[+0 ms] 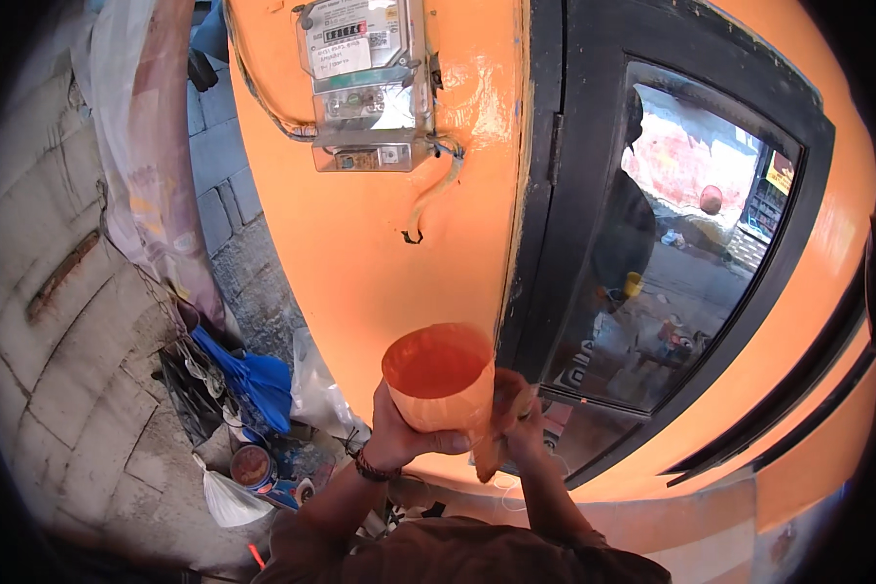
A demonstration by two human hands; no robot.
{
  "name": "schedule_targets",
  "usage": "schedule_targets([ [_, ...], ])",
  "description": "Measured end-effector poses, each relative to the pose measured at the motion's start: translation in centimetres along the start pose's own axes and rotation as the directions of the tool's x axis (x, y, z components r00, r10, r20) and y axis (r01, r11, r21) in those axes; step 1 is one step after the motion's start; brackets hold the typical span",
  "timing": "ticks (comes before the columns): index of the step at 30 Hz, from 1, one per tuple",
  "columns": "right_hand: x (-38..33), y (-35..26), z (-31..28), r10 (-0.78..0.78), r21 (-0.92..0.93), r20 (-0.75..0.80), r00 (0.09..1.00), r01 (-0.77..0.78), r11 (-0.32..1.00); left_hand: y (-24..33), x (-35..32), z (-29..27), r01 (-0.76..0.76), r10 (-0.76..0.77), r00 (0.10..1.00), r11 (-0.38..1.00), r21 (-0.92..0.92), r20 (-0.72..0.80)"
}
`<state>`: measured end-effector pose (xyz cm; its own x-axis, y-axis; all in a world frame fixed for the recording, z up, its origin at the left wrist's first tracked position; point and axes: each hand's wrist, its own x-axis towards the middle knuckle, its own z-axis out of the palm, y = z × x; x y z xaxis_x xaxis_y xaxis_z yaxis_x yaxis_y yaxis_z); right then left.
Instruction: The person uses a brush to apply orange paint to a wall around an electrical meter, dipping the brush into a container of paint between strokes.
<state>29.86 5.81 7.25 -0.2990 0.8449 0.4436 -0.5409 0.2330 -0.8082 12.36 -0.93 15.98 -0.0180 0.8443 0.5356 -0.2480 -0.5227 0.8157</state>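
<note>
My left hand (405,434) is wrapped round an orange plastic cup (440,409), held upright in front of the orange wall. Its inside looks deeper red-orange; whether liquid stands in it I cannot tell. Close beside the cup, my right hand (527,431) is closed on an orange-stained, floppy-looking piece (496,433), too unclear to name. That piece hangs against the cup's right side, partly hidden by the fingers.
An electricity meter (360,88) with loose wires is fixed to the orange wall (360,263). At right stands a black-framed glass door (672,292). Blue plastic (248,375), a paint tin (253,466) and a white bag (232,496) lie low at left, by a block wall (63,360).
</note>
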Motion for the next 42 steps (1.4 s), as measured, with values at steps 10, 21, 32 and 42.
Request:
schedule_targets([
  [10,2.8,-0.3,4.1,-0.053,0.206,0.046,0.998,0.042,0.978,1.2,4.8,1.4,-0.028,0.028,1.0,0.999,0.032,0.001],
  [21,7.0,-4.9,8.6,-0.241,0.149,-0.15,0.959,0.263,0.953,9.2,12.1,1.8,-0.204,0.151,0.953,0.961,0.186,0.264],
  [32,6.0,-6.0,7.4,-0.307,0.076,-0.333,0.891,0.35,0.934,24.6,28.8,-2.9,-0.597,0.542,0.455,-0.404,0.694,0.707],
  [42,4.3,-7.0,5.4,-0.287,0.009,-0.431,0.855,0.323,0.947,23.8,29.8,-1.6,-0.499,0.392,0.729,-0.258,0.827,0.561],
])
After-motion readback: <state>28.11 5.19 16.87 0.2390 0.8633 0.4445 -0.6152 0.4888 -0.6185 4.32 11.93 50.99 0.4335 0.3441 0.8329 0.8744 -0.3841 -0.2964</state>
